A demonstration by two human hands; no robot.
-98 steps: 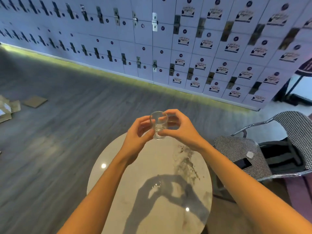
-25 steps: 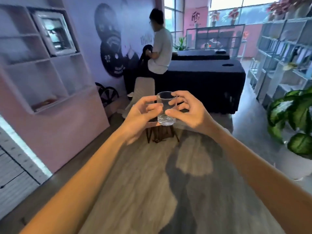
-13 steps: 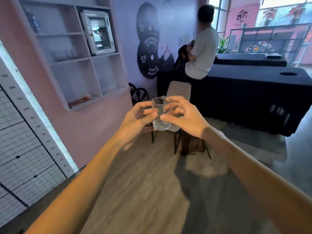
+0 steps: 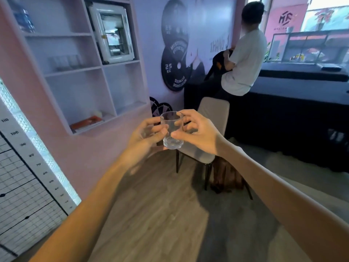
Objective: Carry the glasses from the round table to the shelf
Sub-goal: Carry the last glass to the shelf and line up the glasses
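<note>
We hold 1 clear glass (image 4: 172, 132) upright at frame centre, both hands closed on it: the left hand (image 4: 146, 137) pinches its 9 o'clock side, the right hand (image 4: 196, 133) its 3 o'clock side. The shelf (image 4: 79, 70) stands at 10 o'clock, more glasses (image 4: 65, 61) blurred on it. A chair (image 4: 205, 129) sits behind the glass.

Both bare arms stretched forward, hands meeting at chest height.
The left hand (image 4: 145, 135) and right hand (image 4: 196, 133) curl inward from either side, thumbs and fingertips pinching the glass (image 4: 172, 130) held upright between them.
</note>
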